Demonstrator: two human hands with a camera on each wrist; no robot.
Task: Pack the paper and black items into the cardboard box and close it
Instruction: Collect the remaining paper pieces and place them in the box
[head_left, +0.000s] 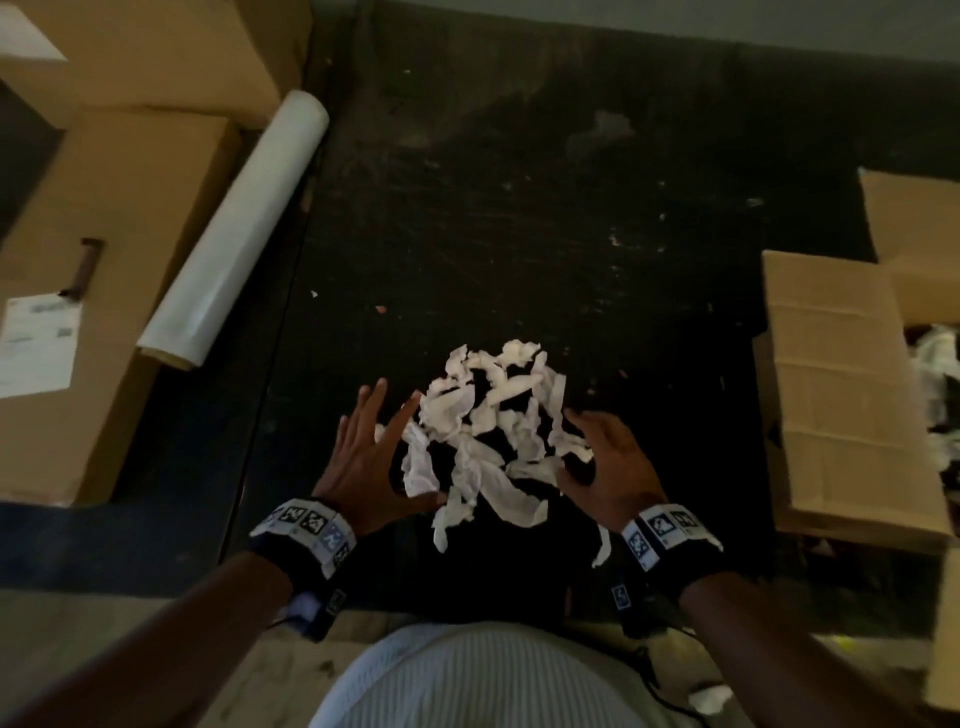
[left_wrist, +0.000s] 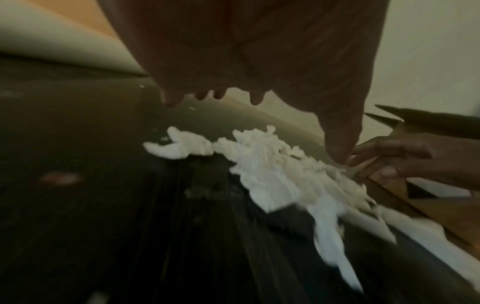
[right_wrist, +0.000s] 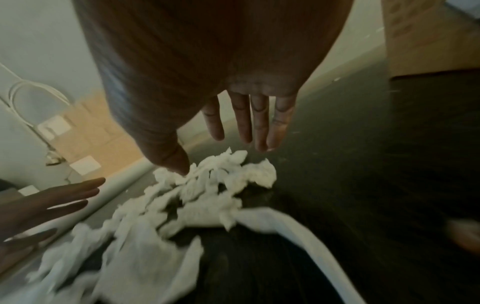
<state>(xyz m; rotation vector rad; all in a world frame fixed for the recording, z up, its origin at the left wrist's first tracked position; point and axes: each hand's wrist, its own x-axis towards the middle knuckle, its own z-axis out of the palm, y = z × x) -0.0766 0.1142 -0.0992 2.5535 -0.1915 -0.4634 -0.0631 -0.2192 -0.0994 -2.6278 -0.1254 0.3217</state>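
crumpled white paper strips (head_left: 493, 436) heaped loosely between both hands, fingers spread, holding nothing.

Bare black tabletop (head_left: 519, 208) beyond paper pile (head_left: 493, 431); roll (head_left: 234, 228) left, cardboard box (head_left: 841, 395) right.

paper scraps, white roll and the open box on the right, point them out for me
paper scraps (head_left: 488, 431), head view, middle of the pile
white roll (head_left: 239, 228), head view, midway along its length
open box (head_left: 841, 395), head view, on its big near flap
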